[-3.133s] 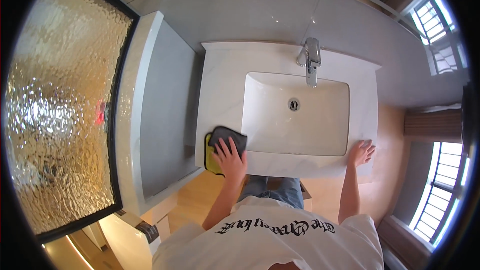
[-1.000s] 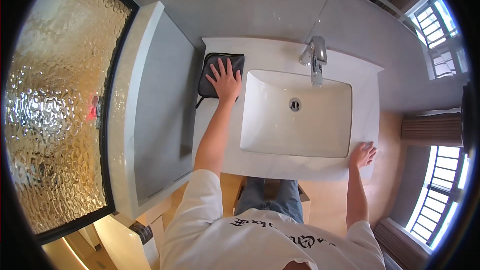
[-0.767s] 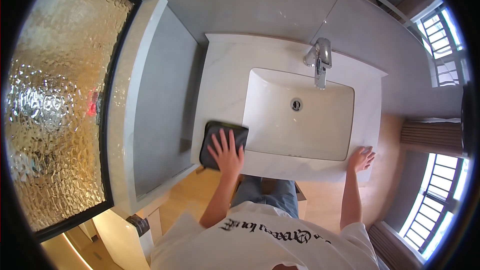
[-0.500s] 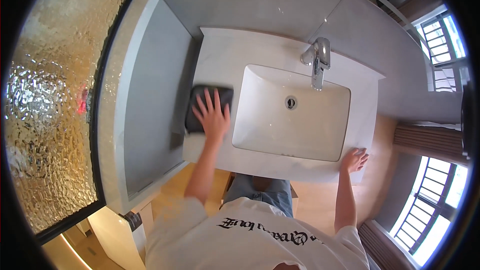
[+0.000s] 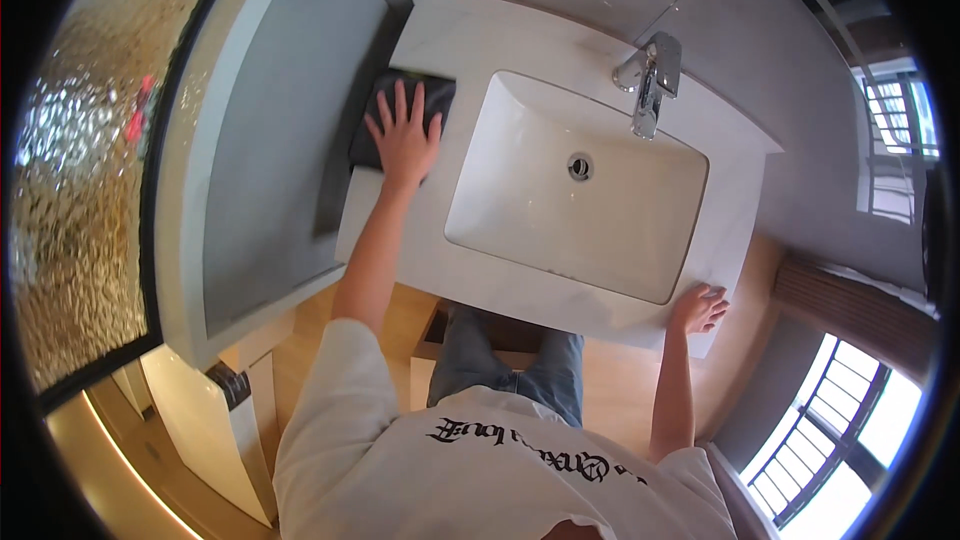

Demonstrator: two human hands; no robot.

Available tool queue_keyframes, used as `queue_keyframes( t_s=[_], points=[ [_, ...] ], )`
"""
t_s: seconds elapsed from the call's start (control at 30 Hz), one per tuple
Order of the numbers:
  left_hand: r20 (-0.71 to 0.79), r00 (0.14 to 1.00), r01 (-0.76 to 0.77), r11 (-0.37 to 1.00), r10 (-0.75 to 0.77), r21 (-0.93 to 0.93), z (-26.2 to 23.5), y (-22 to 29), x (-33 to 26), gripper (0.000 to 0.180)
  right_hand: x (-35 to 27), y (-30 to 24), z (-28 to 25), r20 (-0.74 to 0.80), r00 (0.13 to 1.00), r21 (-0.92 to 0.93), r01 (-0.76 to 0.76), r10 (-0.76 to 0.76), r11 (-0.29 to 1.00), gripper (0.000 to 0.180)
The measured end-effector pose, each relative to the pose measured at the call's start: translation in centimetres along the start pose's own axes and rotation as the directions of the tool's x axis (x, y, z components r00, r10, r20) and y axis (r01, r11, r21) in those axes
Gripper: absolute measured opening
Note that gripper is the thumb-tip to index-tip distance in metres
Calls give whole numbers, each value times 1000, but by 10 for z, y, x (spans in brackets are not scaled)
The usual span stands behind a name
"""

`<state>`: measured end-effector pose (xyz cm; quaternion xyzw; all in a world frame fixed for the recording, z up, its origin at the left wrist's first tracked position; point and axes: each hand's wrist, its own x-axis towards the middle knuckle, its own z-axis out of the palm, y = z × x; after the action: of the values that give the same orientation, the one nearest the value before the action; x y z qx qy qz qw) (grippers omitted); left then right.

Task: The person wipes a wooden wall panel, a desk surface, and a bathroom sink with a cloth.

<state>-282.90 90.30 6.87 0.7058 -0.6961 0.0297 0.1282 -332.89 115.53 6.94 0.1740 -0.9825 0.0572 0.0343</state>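
A folded black cloth lies on the left part of the pale countertop, between the basin and the grey side panel. My left hand presses flat on it with the fingers spread, covering part of the cloth. At the counter's right front corner rests my right hand, its fingers loosely bent and apart, with nothing visible in it. The white sink basin lies between my two hands.
A chrome faucet rises behind the basin, over its drain. Left of the counter stands a grey panel with a pale ledge, then a textured glass partition. A barred window is at the lower right.
My left hand and the black cloth have slid toward the back of the counter. The whole view has shifted and tilted. My right hand stays at the same corner.
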Motion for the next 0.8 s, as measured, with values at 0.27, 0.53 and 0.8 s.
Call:
queue_keyframes(
  t_s=[0.27, 0.53, 0.8],
  points=[
    [178, 984, 29, 1000, -31, 12, -64, 124, -230, 67, -4, -1, 2, 86, 996, 11, -6, 5, 1000, 68],
    [226, 852, -388, 859, 472, -333, -42, 374, -305, 83, 0, 22, -11, 225, 957, 173, 143, -181, 974, 74],
    [161, 838, -438, 819, 521, -370, -52, 383, -316, 82, 31, 107, -20, -46, 807, 510, 526, -588, 681, 61]
  ],
)
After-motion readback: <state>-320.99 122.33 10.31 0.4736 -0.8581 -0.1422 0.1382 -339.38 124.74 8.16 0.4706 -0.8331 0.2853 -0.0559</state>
